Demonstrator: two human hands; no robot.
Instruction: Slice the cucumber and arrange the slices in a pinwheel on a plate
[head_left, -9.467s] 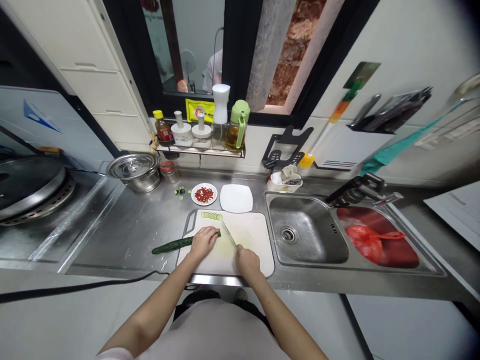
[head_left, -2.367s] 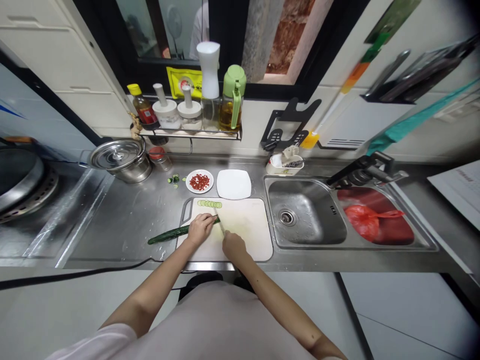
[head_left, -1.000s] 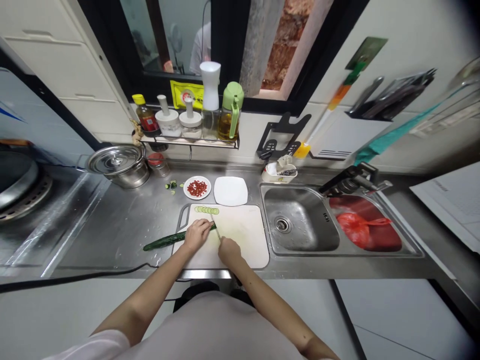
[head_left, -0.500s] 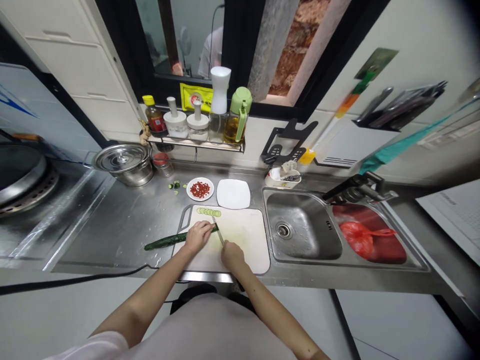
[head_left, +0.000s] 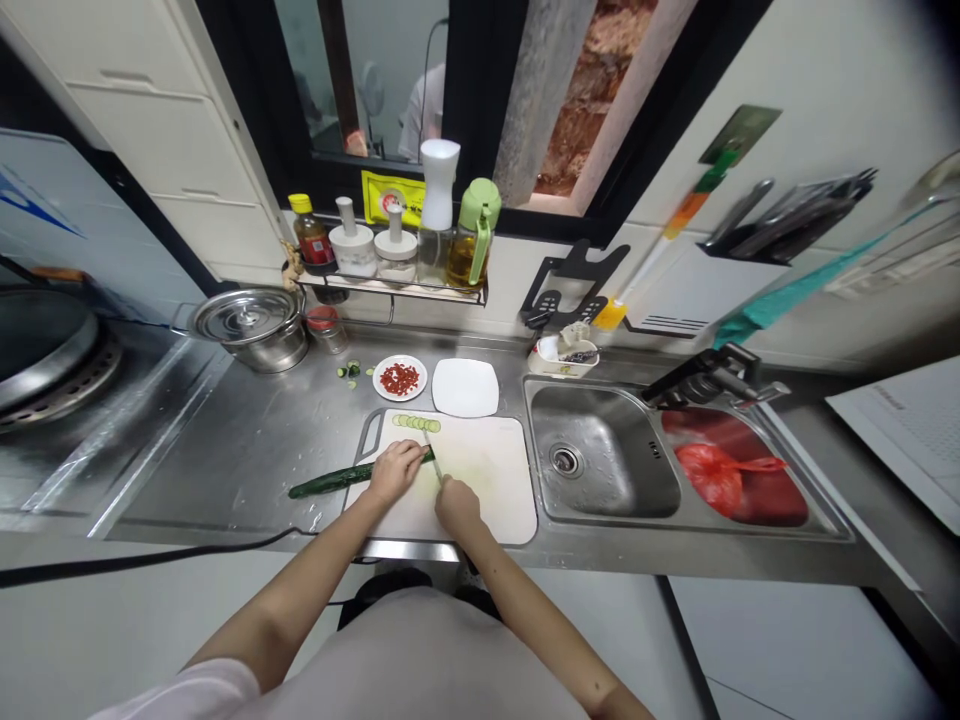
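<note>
cucumber (head_left: 330, 481): my left hand (head_left: 395, 470) lies over its cut end; only a dark tip shows past my fingers.
knife (head_left: 433, 466): the handle is buried in my closed right hand (head_left: 457, 502); the blade is a thin sliver.
slices (head_left: 417, 423): too small to count.
wok (head_left: 41, 350): cut off by the left edge.
bottle (head_left: 311, 240): label unreadable.
person (head_left: 429, 110): behind the window glass, only a shoulder shows.
sheet (head_left: 904, 430): cut off at the right, print too small to read.

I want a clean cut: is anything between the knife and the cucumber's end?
Nothing visible. The knife in the right hand meets the cucumber at its end, just beside the left hand holding it.
</note>
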